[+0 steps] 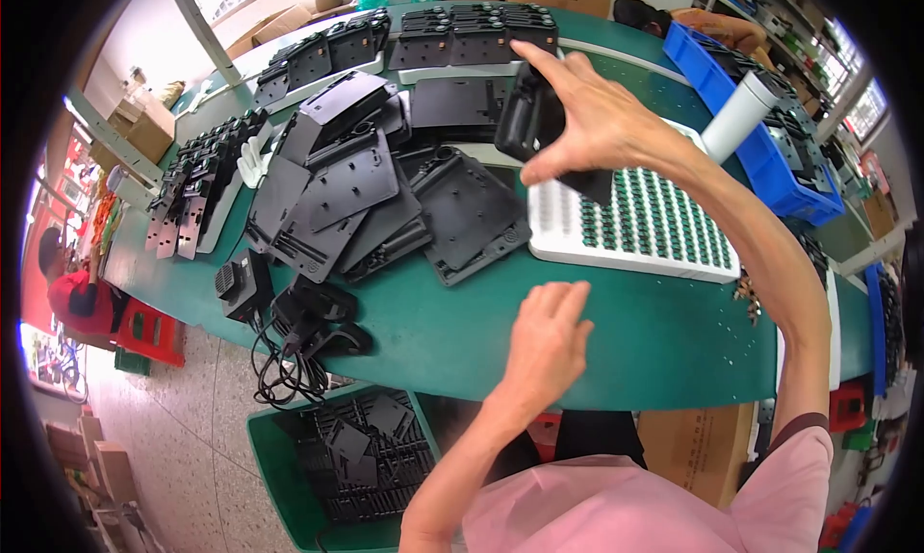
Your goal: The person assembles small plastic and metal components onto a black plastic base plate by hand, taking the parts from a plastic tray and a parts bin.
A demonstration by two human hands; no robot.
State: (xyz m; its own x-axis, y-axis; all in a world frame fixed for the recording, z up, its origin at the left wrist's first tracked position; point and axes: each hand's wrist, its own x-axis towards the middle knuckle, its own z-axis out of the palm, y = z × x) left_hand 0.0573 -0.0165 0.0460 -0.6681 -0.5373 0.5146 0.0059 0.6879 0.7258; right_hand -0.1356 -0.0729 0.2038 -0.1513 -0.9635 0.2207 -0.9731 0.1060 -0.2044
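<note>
My right hand [606,115] is raised over the far middle of the table, thumb and fingers spanning a black plastic housing [531,120]. Part of that piece is hidden behind the hand. Lower and nearer me, my left hand [549,346] hovers above the bare green table front, fingers loosely curled, the thumb apart from the index, nothing visible in it. Beneath the right forearm lies a white tray [635,258] with rows of small green-and-black parts. Left of it, flat black plastic panels [476,211] are heaped loosely, some overlapping at angles.
Black assemblies [452,43] stand in rows along the back, others [197,178] at left. A blue crate [717,91] and white cylinder [741,115] are at right. A black boxy device [243,283] and cables [289,375] lie front left, above a green bin [274,476].
</note>
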